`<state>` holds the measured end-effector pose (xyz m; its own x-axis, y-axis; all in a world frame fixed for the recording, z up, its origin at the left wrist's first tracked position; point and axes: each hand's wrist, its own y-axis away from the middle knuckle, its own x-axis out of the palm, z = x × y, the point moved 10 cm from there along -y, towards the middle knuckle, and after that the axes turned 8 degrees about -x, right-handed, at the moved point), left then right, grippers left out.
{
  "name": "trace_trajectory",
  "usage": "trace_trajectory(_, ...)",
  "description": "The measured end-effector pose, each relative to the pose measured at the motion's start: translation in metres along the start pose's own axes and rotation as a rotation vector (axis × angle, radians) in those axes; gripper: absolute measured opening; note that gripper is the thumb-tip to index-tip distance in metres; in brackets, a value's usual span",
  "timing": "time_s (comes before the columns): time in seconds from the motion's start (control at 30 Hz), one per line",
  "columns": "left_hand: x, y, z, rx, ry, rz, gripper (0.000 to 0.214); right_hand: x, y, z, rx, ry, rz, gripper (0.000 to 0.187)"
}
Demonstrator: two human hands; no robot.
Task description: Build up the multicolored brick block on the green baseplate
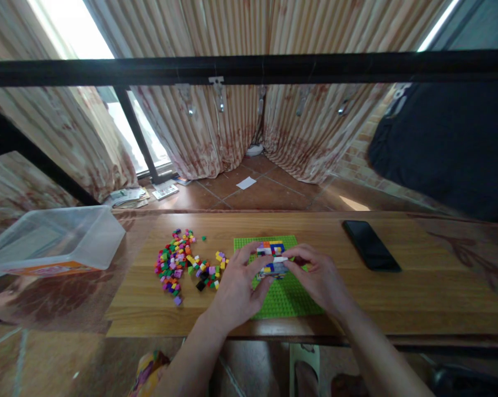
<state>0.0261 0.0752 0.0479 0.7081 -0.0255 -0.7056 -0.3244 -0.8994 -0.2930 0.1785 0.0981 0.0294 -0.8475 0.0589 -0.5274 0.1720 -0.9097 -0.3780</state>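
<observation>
Green baseplate [292, 303] lies on the wooden surface [434, 292], multicoloured brick assembly [270, 250] over it. Right hand [321, 273]: pinched closed on a small white piece [279, 259] at the assembly. Left hand [241, 281]: half-curled around the assembly; actual grip cannot be confirmed.

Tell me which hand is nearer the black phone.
Right: the right hand is at the brick build, left of the phone; the left hand is farther, across the build.
</observation>
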Motion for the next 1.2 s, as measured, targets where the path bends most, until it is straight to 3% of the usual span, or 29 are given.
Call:
trace_trajectory(0.27, 0.008, 0.001, 0.001, 0.036, -0.11, 0.026, 0.041, 0.0, 0.001, -0.008, 0.057, -0.014, -0.007, 0.015)
trace_trajectory(0.77, 0.006, 0.0, 0.003, 0.019, -0.037, 0.01, 0.037, 0.004, 0.002, -0.019, 0.134, -0.106, 0.005, 0.021)
trace_trajectory(1.03, -0.013, -0.006, 0.023, -0.179, 0.125, -0.137, 0.034, -0.009, -0.001, -0.018, 0.144, -0.193, -0.057, 0.018)
trace_trajectory(1.2, -0.005, -0.005, 0.044, -0.317, 0.313, -0.17, 0.038, 0.001, -0.001, -0.016, 0.124, -0.162, 0.009, 0.016)
